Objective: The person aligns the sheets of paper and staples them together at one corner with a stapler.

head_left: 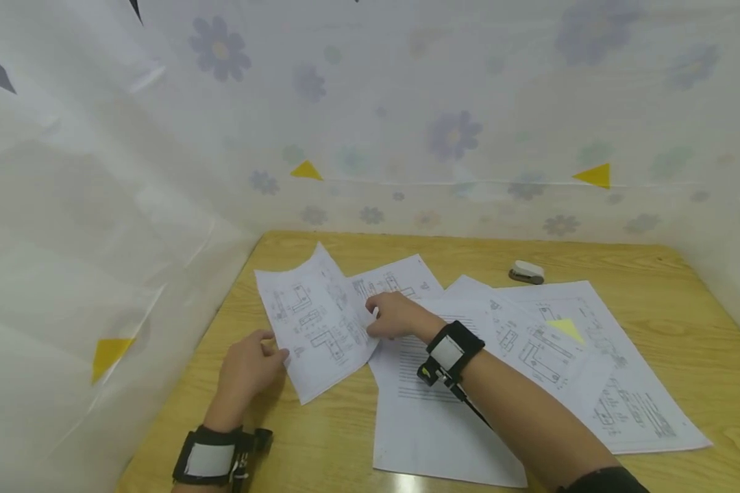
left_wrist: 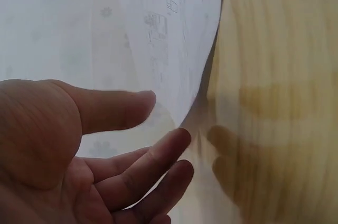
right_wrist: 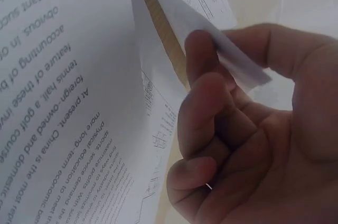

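Observation:
A white sheet of paper (head_left: 311, 322) printed with line drawings is held up at a tilt over the left part of the table. My left hand (head_left: 249, 370) pinches its left edge; in the left wrist view the thumb lies by the sheet (left_wrist: 174, 49), and the index fingertip is hidden. At the sheet's right edge my right hand (head_left: 397, 315) grips it, and the right wrist view has the paper edge (right_wrist: 232, 57) between thumb and index finger. Beneath the right hand and forearm lies a page of printed text (head_left: 432, 424).
Another drawing sheet (head_left: 401, 270) lies behind the right hand. To the right, more drawing sheets (head_left: 641, 383) overlap, with a yellow slip (head_left: 566, 330) among them. A white-and-dark stapler (head_left: 527, 272) sits at the back of the wooden table (head_left: 684, 294). Flower-patterned sheeting (head_left: 370, 137) encloses the table.

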